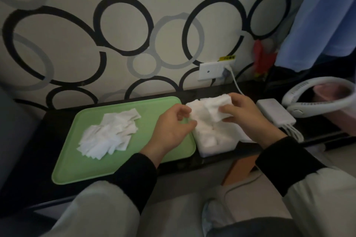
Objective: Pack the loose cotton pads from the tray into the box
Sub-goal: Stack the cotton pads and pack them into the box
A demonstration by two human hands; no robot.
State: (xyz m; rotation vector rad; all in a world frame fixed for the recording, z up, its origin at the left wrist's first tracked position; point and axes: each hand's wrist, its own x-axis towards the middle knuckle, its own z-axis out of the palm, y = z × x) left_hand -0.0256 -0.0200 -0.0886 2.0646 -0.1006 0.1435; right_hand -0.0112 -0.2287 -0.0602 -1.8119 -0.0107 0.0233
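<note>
The person sits at a dark tabletop (57,121) against the wall. The right hand (248,115) holds a bunch of pads (212,106) just above the white box (217,144); its grip is pinching the bunch between the thumb and the fingers. The box stands just beside the right edge of the green tray (134,152) and looks quite full. The left hand (171,127) is at the left side of the box, with fingers curled toward the bunch. I cannot tell if its grip pinches a pad or only touches it.

The loose pile of pads (109,132) lies in the left half of the tray, to the left of both hands and well apart from the box. The left hand is the nearer one to this pile. The long axis of the box runs from the person toward the wall, so I think the bunch must go down along that line. For the next handful, I judge that the reach goes left across the tray.
</note>
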